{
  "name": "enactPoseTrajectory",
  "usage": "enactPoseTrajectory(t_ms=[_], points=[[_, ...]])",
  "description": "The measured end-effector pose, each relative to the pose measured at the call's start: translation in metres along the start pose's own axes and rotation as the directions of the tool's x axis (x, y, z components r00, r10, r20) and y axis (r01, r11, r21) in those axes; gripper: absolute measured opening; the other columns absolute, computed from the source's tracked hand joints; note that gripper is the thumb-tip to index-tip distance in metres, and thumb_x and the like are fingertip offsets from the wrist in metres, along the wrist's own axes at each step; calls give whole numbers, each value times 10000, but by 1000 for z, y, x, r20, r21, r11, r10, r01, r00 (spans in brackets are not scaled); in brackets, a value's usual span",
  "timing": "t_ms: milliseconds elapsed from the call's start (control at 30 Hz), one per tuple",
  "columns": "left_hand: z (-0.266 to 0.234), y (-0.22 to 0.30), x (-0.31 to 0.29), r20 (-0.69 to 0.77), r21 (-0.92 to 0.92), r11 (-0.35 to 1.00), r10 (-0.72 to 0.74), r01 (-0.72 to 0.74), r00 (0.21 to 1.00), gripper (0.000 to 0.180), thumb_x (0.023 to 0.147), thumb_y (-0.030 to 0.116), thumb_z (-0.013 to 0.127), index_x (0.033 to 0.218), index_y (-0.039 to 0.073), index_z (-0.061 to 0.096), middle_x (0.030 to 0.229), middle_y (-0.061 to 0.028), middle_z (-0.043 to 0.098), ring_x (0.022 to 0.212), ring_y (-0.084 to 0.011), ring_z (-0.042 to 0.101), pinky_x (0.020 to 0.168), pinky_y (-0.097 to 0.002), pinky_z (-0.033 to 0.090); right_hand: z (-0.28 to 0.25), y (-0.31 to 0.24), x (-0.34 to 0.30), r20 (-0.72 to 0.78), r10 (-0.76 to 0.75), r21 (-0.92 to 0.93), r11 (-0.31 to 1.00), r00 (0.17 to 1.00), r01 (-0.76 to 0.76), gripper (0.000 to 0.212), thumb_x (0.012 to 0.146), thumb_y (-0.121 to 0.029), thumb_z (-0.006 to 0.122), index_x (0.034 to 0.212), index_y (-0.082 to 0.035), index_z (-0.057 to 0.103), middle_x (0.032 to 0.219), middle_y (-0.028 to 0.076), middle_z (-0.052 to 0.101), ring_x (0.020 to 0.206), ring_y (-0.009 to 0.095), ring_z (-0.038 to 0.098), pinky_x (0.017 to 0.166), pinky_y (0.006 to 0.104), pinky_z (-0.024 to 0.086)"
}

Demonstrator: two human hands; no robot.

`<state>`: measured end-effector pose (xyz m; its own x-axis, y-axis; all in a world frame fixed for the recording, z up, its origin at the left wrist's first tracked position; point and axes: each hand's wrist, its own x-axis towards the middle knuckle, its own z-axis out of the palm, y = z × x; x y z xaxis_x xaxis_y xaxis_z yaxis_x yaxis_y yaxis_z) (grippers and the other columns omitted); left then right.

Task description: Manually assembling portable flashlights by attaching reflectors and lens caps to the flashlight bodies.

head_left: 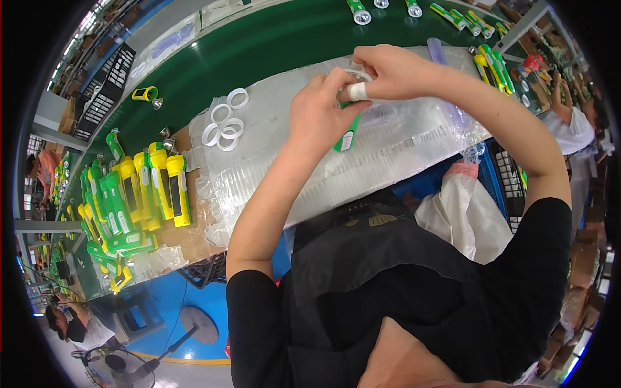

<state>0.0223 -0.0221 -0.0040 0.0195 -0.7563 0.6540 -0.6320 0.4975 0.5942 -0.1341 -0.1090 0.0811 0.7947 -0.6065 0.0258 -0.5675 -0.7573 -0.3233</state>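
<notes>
A green flashlight (347, 137) is gripped in my left hand (312, 111), its handle slanting down below the fingers. My right hand (396, 72) closes from the other side around a white ring (359, 75) at the flashlight's head. One right finger wears a white wrap (357, 92). Fingers hide most of the head, so how the ring sits on it cannot be made out. Several loose white rings (221, 114) lie on the plastic-covered mat (278, 103) to the left of my hands.
Yellow and green flashlights (132, 187) are heaped at the left on cardboard (194, 216). One lies apart (143, 94) on the green belt (213, 61). More flashlights (495, 68) lie at the right, others at the far edge. A white sack (462, 210) hangs near my right side.
</notes>
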Motion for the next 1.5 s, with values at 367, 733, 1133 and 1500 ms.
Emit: enactPoseTrajectory(t_ms=[367,733,1133,1500], points=[[-1,-1,-2,-27,82,996,-27,29,999,386,678,239,855,955,144,602,783,-63,609,663,-251,625,569,-377,492,3,-9,8,65,217,-196,960,974,-201,496,776,-411,738,1000,0,576,866,127,620,768,225,608,630,365,461],[-5,-5,-2,-18,-2,1000,-22,22,1000,402,671,224,862,947,124,589,780,-50,629,678,-237,629,587,-371,499,1,7,18,20,-162,-64,985,987,163,602,729,-573,732,917,-13,612,763,142,627,704,307,637,620,392,484],[-11,-6,0,72,-115,992,-44,52,996,540,663,142,878,1098,106,559,958,-70,705,835,-210,677,753,-329,532,10,7,7,-98,-301,67,949,949,308,417,810,-404,709,917,-9,629,828,155,632,762,295,633,650,387,485],[-64,21,-16,694,-385,818,-48,427,719,612,782,284,774,1262,51,475,905,-128,688,735,-239,688,687,-380,546,18,-19,-15,-296,-536,48,818,791,573,331,920,-381,534,1068,-91,591,850,128,654,752,331,646,639,395,495]])
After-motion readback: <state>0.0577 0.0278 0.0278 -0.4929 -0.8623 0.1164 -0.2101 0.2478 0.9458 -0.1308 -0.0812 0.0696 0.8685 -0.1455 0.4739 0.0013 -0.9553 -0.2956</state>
